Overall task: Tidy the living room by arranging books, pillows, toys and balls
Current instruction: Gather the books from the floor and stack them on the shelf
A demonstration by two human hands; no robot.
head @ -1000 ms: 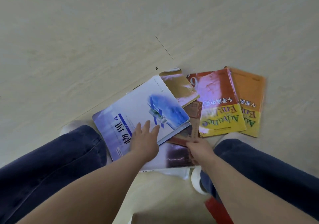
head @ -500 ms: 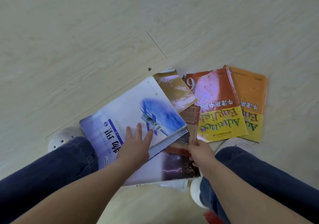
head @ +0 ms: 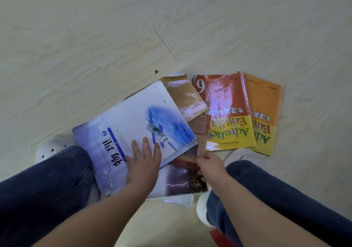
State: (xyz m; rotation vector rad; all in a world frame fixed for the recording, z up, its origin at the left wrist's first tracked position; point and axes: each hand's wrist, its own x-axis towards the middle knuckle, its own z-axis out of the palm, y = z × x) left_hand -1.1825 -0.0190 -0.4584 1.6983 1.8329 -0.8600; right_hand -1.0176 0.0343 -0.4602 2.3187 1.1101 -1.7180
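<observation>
Left hand (head: 142,164): fingers spread, still flat on pale-blue glossy textbook (head: 133,121); right hand (head: 211,167) still pinching brown paperback book (head: 201,130).

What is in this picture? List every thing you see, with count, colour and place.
blue-and-white book: 1, blue and white, top of pile, centre.
tan book: 1, golden brown, partly under it.
red-and-yellow book: 1, right of pile.
orange-and-yellow book: 1, far right, partly under the red-and-yellow one.
brown book: 1, reddish brown, under the blue-and-white book.
purple book: 1, dark purple, near end of pile.
floor: 1, pale wood.
white shoes: 2, beside the legs.
legs: 2, dark blue jeans, either side.
left hand: 1, flat on the blue-and-white book.
right hand: 1, grips the brown book's edge.
</observation>
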